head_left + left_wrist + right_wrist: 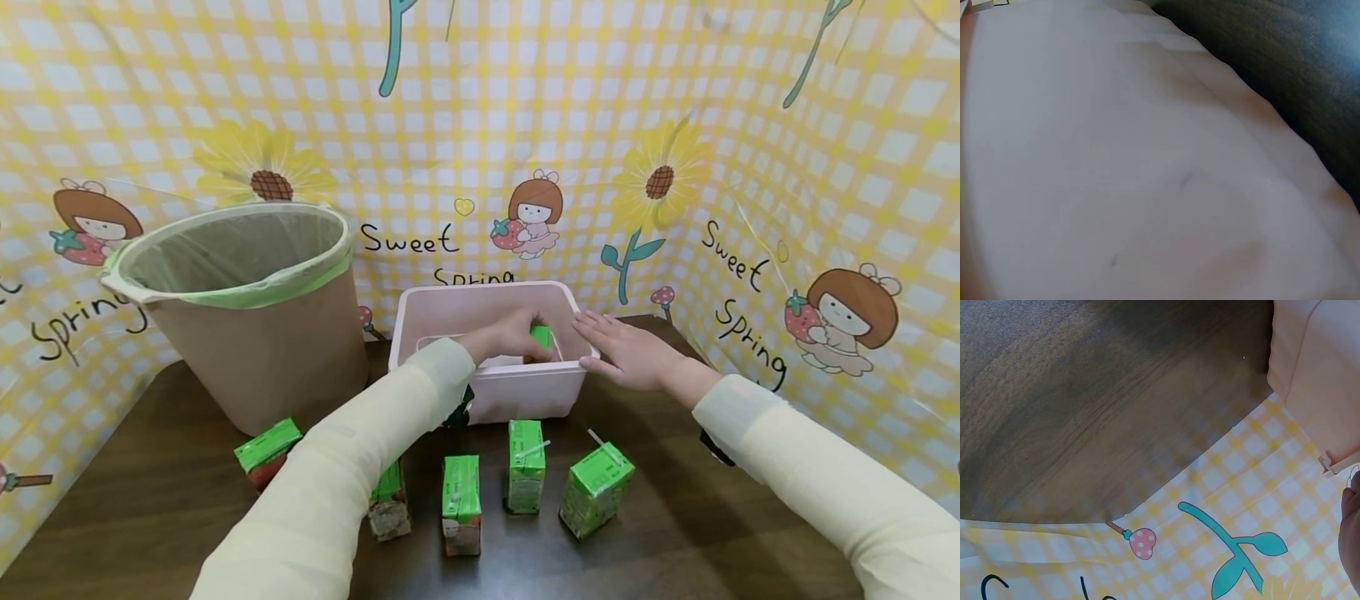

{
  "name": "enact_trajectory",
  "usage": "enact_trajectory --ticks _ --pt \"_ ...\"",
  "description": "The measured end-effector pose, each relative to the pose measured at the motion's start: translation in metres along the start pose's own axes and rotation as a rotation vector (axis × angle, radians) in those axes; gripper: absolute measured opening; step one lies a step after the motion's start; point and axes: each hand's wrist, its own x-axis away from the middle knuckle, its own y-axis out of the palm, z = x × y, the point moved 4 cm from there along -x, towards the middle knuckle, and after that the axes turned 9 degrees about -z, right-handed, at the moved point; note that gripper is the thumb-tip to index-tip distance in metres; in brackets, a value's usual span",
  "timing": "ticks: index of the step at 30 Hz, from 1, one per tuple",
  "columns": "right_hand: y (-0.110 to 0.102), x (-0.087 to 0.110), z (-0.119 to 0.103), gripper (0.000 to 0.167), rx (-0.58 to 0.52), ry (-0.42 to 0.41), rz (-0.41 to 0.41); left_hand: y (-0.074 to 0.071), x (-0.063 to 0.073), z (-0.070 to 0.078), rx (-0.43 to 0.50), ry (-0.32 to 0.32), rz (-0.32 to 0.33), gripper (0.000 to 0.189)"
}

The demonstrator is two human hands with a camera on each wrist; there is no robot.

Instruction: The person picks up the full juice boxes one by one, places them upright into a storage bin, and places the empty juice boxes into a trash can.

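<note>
Tub (525, 396) and bin (300, 358) share the table (675, 546) in the head view, the bin with its bag-lined mouth upward just left of the tub. Inside the tub, toward its right end, the left hand (504, 335) curls its fingers and thumb around a green-topped carton (540, 336), a grip that probably keeps the carton steady in so tight a space. Right of the tub, the right hand (630, 352) lies nearly flat, fingers straight and close together, seemingly against the rim; it holds nothing and perhaps braces that side. The two hands are apart, with the tub's right rim between them. Five other cartons (461, 504) stand in front of the tub, the leftmost off toward the bin; their loose row seems to leave each within easy reach. Straws (535, 450) show on the two at the right end.

The left wrist view is mostly a pale surface, likely the tub's wall very close up, with dark table beside it; from this alone I cannot tell how the left hand is set.

The right wrist view has the tub in its upper corner and the right hand's fingers just beside the rim, with patterned cloth (1172, 544) beyond the table.
</note>
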Motion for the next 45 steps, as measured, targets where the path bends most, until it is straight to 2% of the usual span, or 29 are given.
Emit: enact_trajectory --ticks 7,17,26,34,45 --pt "-0.001 -0.002 -0.001 0.068 0.001 0.003 -0.005 -0.001 0.002 -0.001 -0.078 -0.025 -0.002 0.047" --pt "0.0 -0.004 -0.003 0.068 0.003 -0.007 -0.005 0.0 0.001 -0.003 -0.093 -0.009 -0.028 0.052" --pt "0.003 -0.004 -0.004 0.068 -0.011 0.012 -0.025 -0.001 0.008 -0.004 -0.061 -0.044 -0.026 0.062" --pt "0.002 -0.004 -0.004 0.069 -0.009 0.018 -0.029 -0.014 0.014 0.003 -0.003 0.006 -0.011 0.071" --pt "-0.003 0.001 -0.004 0.068 -0.009 0.03 -0.032 -0.034 0.03 0.013 0.046 0.002 0.007 0.071"
